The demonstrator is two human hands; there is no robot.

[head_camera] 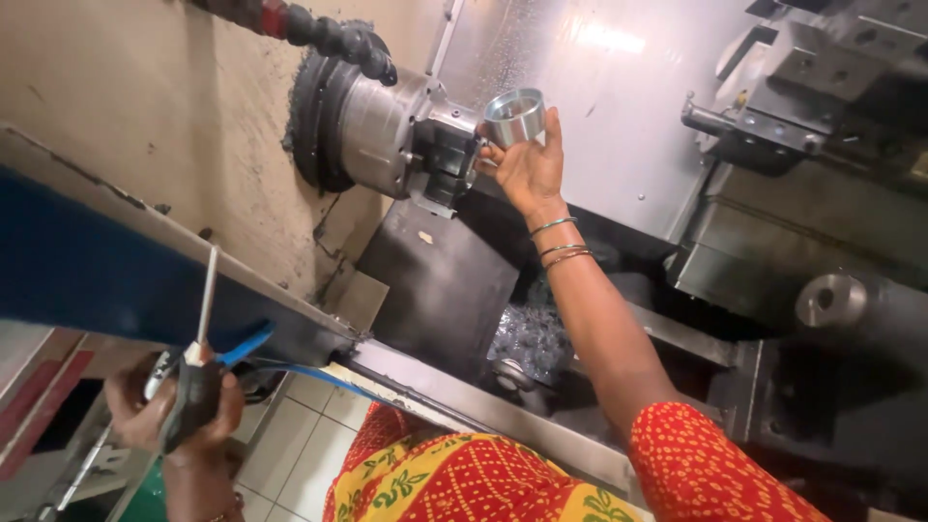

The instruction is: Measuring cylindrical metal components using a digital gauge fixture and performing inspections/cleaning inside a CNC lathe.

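Note:
My right hand [527,166] reaches into the lathe and grips a shiny metal cup-shaped part [514,116], held just right of the chuck [391,135] and its dark jaws. The part is close to the jaws; I cannot tell whether it touches them. My left hand [174,411] is low at the left, outside the machine, closed around a black air blow gun [198,382] with a thin metal nozzle pointing up and a blue lever. A blue hose [319,375] runs from the gun to the right.
The tool turret [802,97] sits at the upper right. A black segmented coolant hose [329,34] hangs above the chuck. Metal chips [532,333] lie in the machine bed below. The blue door edge [97,271] crosses the left side. Tiled floor [300,435] shows below.

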